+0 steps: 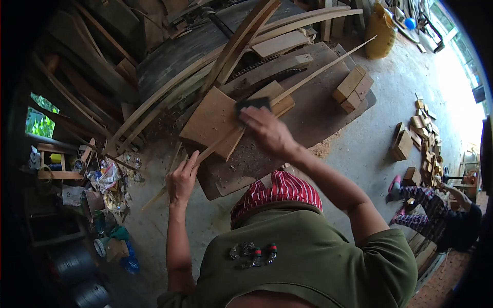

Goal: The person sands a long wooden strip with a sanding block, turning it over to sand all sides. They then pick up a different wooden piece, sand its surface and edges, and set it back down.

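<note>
A long thin wooden strip (318, 72) slants across a wooden block (210, 123) and a second, smaller piece of wood (284, 106) on the worktable. My left hand (182, 178) is closed around the strip near its lower left part, just off the block's edge. Under the fingers of my right hand (269, 132) is a dark, flat pad (251, 104), pressed down over the strip. The hand is a little blurred, and the pad's underside is hidden.
Two stacked wood blocks (353, 89) sit at the table's (328, 123) right end. Long curved boards (174, 95) lean behind it. Wood blocks (426, 133) are piled on the floor at right, near another person (436, 210). A yellow sack (381, 33) stands at the back.
</note>
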The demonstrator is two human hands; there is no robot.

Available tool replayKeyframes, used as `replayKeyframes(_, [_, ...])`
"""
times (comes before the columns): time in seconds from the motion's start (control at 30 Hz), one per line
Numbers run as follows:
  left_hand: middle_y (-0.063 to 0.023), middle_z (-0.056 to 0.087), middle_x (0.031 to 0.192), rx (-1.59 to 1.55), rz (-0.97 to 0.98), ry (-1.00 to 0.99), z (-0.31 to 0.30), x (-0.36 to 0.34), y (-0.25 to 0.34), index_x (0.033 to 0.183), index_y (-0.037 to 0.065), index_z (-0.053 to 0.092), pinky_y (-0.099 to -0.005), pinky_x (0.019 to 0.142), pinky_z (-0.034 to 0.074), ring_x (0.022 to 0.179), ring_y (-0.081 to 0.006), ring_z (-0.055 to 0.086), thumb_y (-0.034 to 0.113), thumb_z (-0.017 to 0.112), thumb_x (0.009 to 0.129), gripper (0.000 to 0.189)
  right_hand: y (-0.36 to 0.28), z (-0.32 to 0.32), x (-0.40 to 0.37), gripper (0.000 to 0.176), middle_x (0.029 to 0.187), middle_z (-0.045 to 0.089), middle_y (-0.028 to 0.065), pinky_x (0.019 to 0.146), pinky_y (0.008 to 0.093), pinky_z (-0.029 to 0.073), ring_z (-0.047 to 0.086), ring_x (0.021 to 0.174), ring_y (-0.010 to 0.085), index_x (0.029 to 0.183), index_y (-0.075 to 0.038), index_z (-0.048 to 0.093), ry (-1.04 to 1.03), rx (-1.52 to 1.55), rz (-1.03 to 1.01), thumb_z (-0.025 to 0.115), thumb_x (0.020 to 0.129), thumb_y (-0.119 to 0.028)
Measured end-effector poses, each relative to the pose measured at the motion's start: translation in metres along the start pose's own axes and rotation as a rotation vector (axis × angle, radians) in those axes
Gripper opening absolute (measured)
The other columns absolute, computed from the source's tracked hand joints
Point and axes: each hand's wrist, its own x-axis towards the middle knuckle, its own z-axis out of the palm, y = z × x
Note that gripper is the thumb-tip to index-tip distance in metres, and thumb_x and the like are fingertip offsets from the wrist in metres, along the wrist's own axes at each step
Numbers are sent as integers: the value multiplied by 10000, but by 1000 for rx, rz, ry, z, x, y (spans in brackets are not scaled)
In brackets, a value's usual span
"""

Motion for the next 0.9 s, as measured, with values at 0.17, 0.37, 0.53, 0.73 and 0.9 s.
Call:
replayKeyframes(0.17, [-120, 701, 916, -2, -57, -15, 4, -1, 1, 1302, 223, 610, -423, 615, 540, 754, -336, 684, 108, 763, 801, 536, 129, -45, -15, 398, 1428, 510, 151, 1120, 456, 359, 469, 1337, 320, 1347, -53, 535, 166, -253, 367, 474, 955, -82])
replayKeyframes(0.37, [-213, 657, 1119, -418, -126, -319, -16, 12, 19, 1421, 206, 485, -474, 784, 530, 993, -417, 633, 48, 728, 780, 704, 94, 0, -11, 395, 1382, 530, 207, 1118, 440, 350, 444, 1341, 368, 1319, -12, 541, 46, -65, 159, 491, 938, -106])
replayKeyframes(0.53, [-171, 604, 1288, -581, -137, -414, -12, 5, 16, 1450, 152, 441, -433, 910, 533, 1119, -364, 613, -64, 603, 790, 713, 101, -17, -4, 471, 1401, 520, 197, 1113, 463, 342, 450, 1335, 378, 1355, -24, 519, 80, 9, 259, 461, 888, -28])
replayKeyframes(0.73, [-114, 654, 1250, -877, -236, -607, -7, 12, 9, 1476, 106, 414, -316, 857, 531, 1015, -245, 664, 65, 654, 866, 657, -55, 6, -5, 539, 1477, 461, 136, 1184, 460, 268, 412, 1386, 311, 1409, -81, 489, -109, 143, -137, 529, 872, -69])
replayKeyframes(0.9, [76, 386, 690, -1229, -648, -933, -8, 13, 1, 1501, 87, 374, -203, 441, 284, 519, -33, 313, 265, 711, 897, 714, -18, 1, -1, 544, 1507, 421, 121, 1180, 477, 280, 416, 1386, 295, 1416, -91, 470, -163, 12, -147, 525, 875, -69])
